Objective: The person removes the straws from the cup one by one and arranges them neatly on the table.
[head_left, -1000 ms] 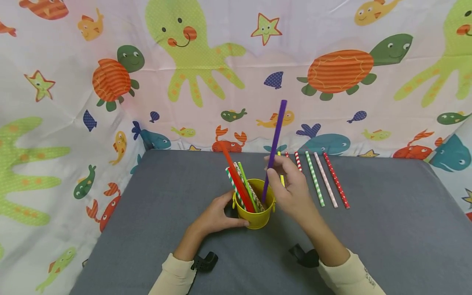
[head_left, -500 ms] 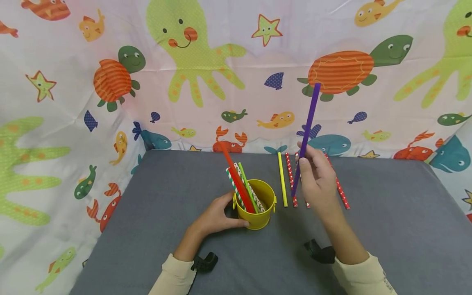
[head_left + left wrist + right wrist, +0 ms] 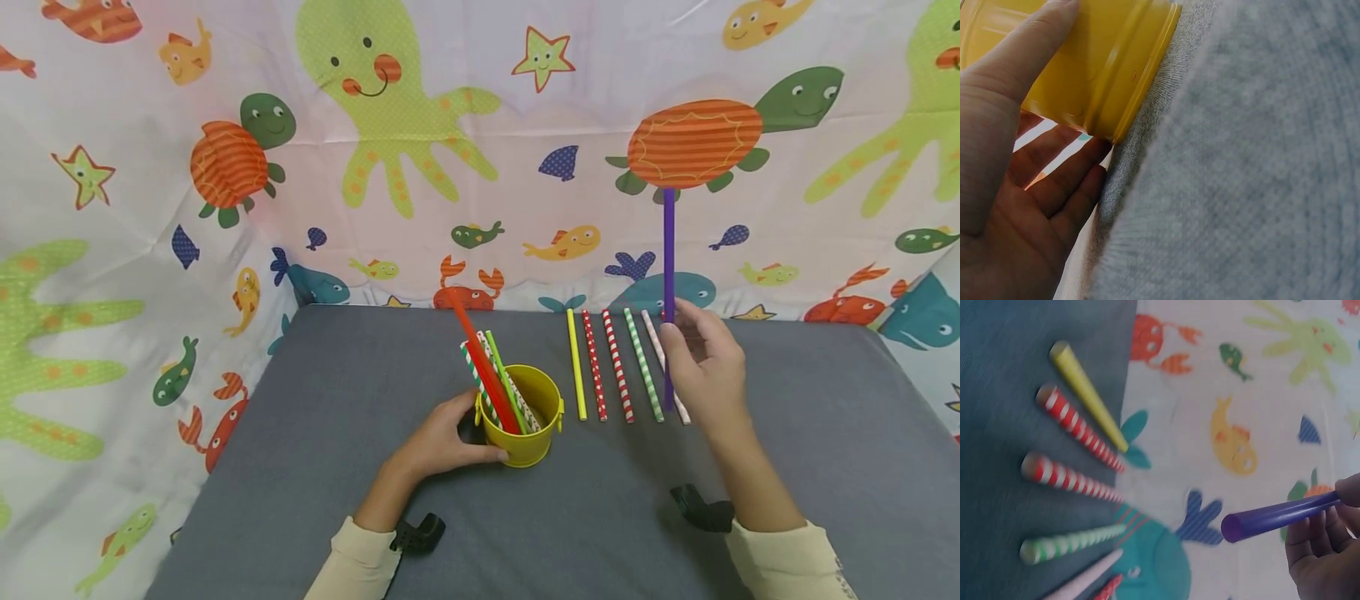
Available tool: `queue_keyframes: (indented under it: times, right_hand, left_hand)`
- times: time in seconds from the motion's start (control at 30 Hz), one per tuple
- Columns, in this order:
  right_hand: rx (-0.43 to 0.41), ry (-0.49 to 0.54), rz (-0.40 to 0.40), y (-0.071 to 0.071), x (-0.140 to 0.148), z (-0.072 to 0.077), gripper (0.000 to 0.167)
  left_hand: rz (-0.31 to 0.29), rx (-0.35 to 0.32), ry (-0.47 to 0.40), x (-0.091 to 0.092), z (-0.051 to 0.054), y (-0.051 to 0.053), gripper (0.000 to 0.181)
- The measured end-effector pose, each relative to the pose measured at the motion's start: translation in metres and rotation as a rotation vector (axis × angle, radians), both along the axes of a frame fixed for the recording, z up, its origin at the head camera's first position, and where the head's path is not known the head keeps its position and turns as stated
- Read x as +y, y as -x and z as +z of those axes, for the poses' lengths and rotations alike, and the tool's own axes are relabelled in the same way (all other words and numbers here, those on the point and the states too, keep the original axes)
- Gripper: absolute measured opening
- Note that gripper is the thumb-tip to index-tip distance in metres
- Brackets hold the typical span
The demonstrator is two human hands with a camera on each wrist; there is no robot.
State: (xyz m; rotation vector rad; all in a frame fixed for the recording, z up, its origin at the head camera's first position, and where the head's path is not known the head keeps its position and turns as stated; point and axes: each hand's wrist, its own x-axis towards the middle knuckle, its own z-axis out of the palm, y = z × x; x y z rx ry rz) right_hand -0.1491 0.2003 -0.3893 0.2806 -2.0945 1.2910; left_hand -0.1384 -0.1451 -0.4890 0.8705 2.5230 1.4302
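Upright in the air, a purple straw point(image 3: 669, 250) is pinched between the thumb and fingers of my right hand point(image 3: 711, 377). In the right wrist view the hollow lower end of the purple straw point(image 3: 1272, 517) points away from the hand, apart from the table. My left hand point(image 3: 441, 440) holds a small yellow bucket point(image 3: 529, 450) from its left side, thumb across the front. Leaning inside the bucket are a wide red straw point(image 3: 489, 379), a lime green straw point(image 3: 504, 382) and patterned paper straws. The left wrist view shows the bucket wall point(image 3: 1110, 69) between thumb and fingers.
Right of the bucket, several straws lie in a row on the grey table point(image 3: 360, 367): a yellow straw point(image 3: 576, 367), red-and-white straws point(image 3: 618, 367), a green striped straw point(image 3: 643, 367) and a pale pink straw point(image 3: 681, 407). A sea-animal curtain point(image 3: 480, 167) hangs behind.
My right hand has lifted the purple straw out of the bucket and carried it right, over the far end of the straw row. The left hand and bucket have stayed in place.
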Motion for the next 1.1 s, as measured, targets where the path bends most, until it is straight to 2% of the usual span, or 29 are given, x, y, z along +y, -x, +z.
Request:
queue_keyframes:
  times: [0.17, 0.4, 0.53, 0.77, 1.1]
  right_hand:
    - [-0.074, -0.031, -0.071, 0.004, 0.022, -0.011, 0.033]
    - [-0.236, -0.128, -0.177, 0.008, 0.049, -0.025, 0.033]
    - [-0.3, -0.184, -0.219, 0.01, 0.062, -0.031, 0.032]
    - [-0.415, -0.325, -0.25, 0.019, 0.089, -0.043, 0.032]
    - [-0.589, -0.418, -0.264, 0.02, 0.108, -0.056, 0.034]
  left_hand:
    - [0.001, -0.008, -0.003, 0.0, -0.001, 0.0, 0.08]
    - [-0.013, 0.0, -0.019, 0.0, -0.003, 0.001, 0.081]
    - [-0.019, -0.004, -0.022, 0.0, -0.003, 0.001, 0.081]
    - [-0.012, 0.007, -0.028, 0.0, -0.002, 0.0, 0.083]
    - [-0.021, -0.001, -0.034, 0.0, -0.002, 0.0, 0.083]
